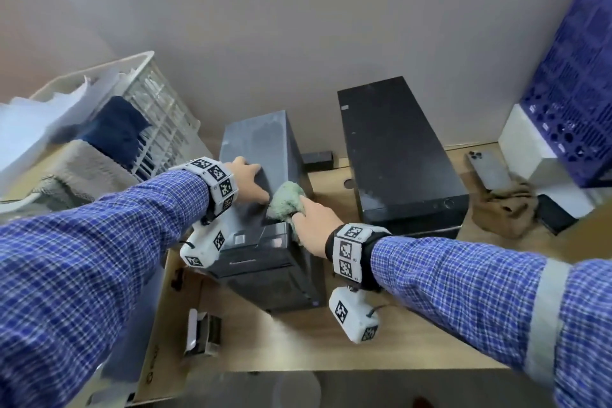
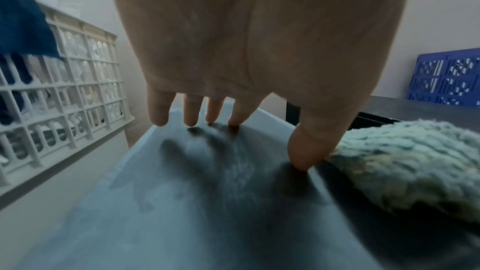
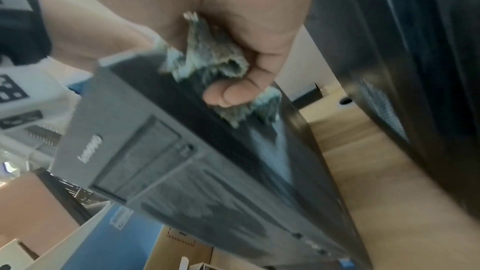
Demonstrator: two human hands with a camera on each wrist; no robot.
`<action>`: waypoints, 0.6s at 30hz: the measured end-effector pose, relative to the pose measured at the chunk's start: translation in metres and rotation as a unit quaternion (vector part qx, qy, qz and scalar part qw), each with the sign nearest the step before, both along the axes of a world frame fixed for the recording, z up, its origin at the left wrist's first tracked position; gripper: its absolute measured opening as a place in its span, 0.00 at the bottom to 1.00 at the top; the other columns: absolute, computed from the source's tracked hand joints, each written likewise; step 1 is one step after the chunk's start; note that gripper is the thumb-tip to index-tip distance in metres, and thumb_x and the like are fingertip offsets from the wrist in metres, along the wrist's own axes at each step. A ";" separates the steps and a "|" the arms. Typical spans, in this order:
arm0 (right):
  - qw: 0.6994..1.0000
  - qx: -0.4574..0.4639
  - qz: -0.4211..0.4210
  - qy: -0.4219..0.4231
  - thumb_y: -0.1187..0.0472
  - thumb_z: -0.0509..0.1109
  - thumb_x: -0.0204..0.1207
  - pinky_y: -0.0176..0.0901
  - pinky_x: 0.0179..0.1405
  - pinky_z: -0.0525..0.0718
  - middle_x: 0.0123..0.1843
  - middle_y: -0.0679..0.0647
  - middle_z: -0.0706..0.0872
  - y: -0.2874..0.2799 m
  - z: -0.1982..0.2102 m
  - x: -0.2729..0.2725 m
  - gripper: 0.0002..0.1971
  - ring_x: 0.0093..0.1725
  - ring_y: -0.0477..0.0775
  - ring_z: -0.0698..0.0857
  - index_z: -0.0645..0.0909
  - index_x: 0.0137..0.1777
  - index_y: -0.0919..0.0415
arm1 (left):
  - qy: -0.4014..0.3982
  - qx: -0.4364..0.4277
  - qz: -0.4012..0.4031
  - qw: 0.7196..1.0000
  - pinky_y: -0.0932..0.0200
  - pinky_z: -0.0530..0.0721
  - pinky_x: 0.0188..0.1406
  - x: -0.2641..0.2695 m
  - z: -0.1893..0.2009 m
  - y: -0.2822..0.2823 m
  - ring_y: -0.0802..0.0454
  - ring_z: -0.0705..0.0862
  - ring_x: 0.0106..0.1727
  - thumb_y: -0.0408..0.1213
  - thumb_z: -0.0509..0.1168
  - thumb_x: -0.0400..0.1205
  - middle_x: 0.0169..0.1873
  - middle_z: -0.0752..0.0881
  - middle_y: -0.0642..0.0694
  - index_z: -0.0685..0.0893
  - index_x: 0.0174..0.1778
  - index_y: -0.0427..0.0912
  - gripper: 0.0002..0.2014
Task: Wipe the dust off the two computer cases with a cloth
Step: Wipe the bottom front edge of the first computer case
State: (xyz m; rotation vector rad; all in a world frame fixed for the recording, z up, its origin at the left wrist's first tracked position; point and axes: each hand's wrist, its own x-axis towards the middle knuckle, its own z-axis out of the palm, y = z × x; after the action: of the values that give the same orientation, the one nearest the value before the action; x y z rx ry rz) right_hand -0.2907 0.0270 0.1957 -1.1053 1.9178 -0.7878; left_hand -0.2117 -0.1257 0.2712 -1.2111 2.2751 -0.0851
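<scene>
Two black computer cases stand on a wooden desk. The left case [image 1: 261,149] has a dusty grey top [image 2: 182,202] and its front panel [image 3: 135,161] faces me. My left hand [image 1: 246,180] lies flat on that top, fingers [image 2: 191,112] straight and spread, thumb pressing down. My right hand [image 1: 309,228] grips a bunched pale green fluffy cloth [image 1: 286,199] at the top right edge of the same case, right beside the left thumb; the cloth [image 3: 210,59] is squeezed in the fist. The right case [image 1: 397,156] stands apart, untouched.
A white slatted basket [image 1: 159,116] with blue and white fabric sits at the left. A blue crate [image 1: 569,86] on a white box, a phone [image 1: 490,169] and a brown rag [image 1: 506,205] lie at the right. A cardboard box [image 1: 165,325] sits at the desk's front left.
</scene>
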 end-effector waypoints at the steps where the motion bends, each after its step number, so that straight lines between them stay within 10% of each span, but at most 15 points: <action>1: 0.999 -0.010 -0.012 -0.029 0.53 0.52 0.82 0.50 0.70 0.73 0.71 0.61 0.78 0.002 -0.010 0.004 0.22 0.66 0.64 0.78 0.70 0.75 0.54 | 0.015 0.005 0.000 1.000 0.42 0.78 0.70 0.000 -0.001 0.000 0.36 0.77 0.70 0.66 0.63 0.62 0.77 0.67 0.41 0.70 0.78 0.48 0.47; 9: 0.986 -0.091 -0.048 -0.134 0.60 0.43 0.90 0.41 0.80 0.53 0.84 0.63 0.56 0.012 -0.053 0.012 0.23 0.84 0.59 0.56 0.60 0.79 0.73 | 0.044 0.029 -0.010 0.999 0.42 0.58 0.85 -0.002 0.004 -0.031 0.44 0.50 0.88 0.66 0.80 0.62 0.88 0.42 0.46 0.42 0.88 0.53 0.68; 13: 0.953 -0.206 -0.099 -0.200 0.49 0.47 0.87 0.39 0.82 0.52 0.83 0.37 0.59 0.004 -0.082 0.033 0.26 0.81 0.32 0.56 0.54 0.85 0.47 | 0.011 0.041 -0.027 0.999 0.40 0.57 0.85 -0.011 0.005 -0.044 0.46 0.51 0.88 0.70 0.80 0.52 0.88 0.41 0.50 0.37 0.87 0.58 0.75; 18: 0.944 -0.229 -0.117 -0.205 0.43 0.46 0.84 0.52 0.85 0.52 0.86 0.43 0.56 -0.006 -0.112 0.043 0.31 0.84 0.38 0.52 0.50 0.86 0.51 | -0.049 0.062 -0.062 0.995 0.38 0.69 0.79 -0.021 -0.004 -0.062 0.44 0.66 0.83 0.85 0.68 0.31 0.86 0.51 0.56 0.35 0.85 0.64 0.85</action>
State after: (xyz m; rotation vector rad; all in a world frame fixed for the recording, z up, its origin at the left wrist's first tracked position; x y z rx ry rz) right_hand -0.2477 0.0214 0.0842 -0.8853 1.5603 -1.5272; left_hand -0.2323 -0.1875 0.2672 -0.9807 2.2343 -0.0483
